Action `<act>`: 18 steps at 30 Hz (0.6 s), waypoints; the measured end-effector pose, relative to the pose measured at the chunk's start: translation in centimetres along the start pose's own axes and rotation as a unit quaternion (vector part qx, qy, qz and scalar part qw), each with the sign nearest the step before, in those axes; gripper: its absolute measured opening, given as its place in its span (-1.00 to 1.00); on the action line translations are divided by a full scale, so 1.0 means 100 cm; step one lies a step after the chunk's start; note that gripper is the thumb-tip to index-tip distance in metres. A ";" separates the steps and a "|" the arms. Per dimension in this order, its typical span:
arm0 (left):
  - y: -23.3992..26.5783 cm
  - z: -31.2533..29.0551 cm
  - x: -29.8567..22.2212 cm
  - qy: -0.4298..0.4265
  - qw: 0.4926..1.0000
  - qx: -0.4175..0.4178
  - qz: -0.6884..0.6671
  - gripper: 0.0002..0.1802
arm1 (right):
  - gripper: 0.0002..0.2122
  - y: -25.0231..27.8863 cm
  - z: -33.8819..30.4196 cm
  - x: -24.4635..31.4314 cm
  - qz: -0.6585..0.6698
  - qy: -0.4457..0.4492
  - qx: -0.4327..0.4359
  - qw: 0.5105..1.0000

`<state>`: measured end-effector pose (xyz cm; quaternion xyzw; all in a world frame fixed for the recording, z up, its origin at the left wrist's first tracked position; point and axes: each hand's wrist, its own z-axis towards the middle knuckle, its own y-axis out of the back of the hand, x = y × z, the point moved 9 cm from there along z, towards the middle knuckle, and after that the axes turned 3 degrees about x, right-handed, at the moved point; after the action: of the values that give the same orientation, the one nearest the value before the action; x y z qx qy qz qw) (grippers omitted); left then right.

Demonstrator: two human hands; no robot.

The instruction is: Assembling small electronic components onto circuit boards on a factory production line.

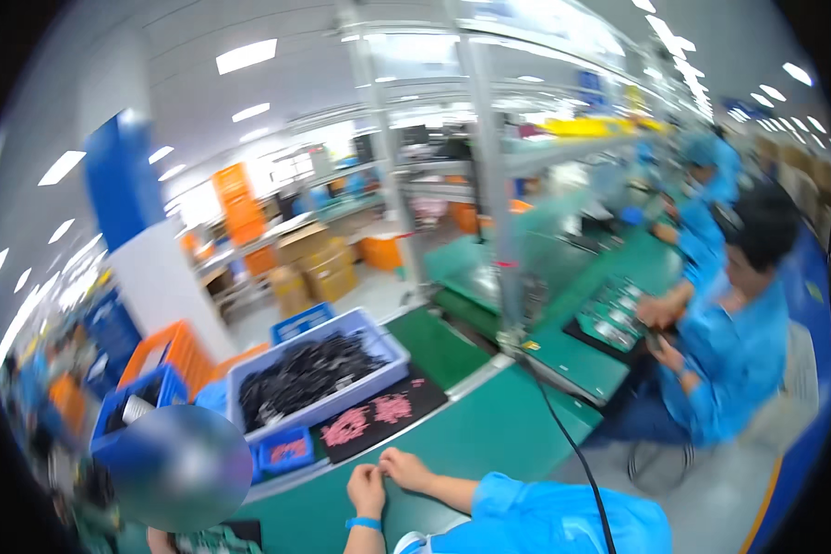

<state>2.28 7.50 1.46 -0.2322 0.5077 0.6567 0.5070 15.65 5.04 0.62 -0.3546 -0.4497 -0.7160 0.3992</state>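
Over the green worktop (512,406), my left hand (367,490) and my right hand (406,469) come close together. Both sets of fingers look pinched, fingertips nearly meeting; anything between them is too small to make out. A blue band circles my left wrist, and a blue sleeve covers my right arm. Just beyond my hands lies a black mat (415,420) with small pink parts (346,426) spread in two patches. To its left stands a small blue bin (284,451) with more pink pieces. Behind these sits a large pale-blue tray (397,360) heaped with black cable-like parts (309,374).
At right, a seated co-worker in blue (734,342) handles a board panel (614,314). A black cable (563,429) hangs across the right side. A metal post (494,185) rises behind the bench. Orange (171,360) and blue crates (174,392) stand left, near another person's partly visible hand (160,541).
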 end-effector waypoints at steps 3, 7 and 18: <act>0.002 0.002 0.004 -0.033 0.999 -0.016 -0.010 -0.93 | -0.86 -0.001 0.001 0.003 -0.012 0.008 -0.027 1.000; -0.003 0.005 -0.011 -0.047 0.997 -0.004 -0.056 -0.93 | -0.86 0.003 0.002 0.004 -0.001 0.006 -0.039 0.999; -0.003 0.005 -0.014 -0.051 0.999 0.005 -0.007 -0.92 | -0.89 0.009 0.002 0.013 -0.014 0.007 -0.054 0.998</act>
<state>3.22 7.39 2.65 -0.1992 0.4826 0.6614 0.5385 15.92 4.59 2.18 -0.3641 -0.4126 -0.7471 0.3727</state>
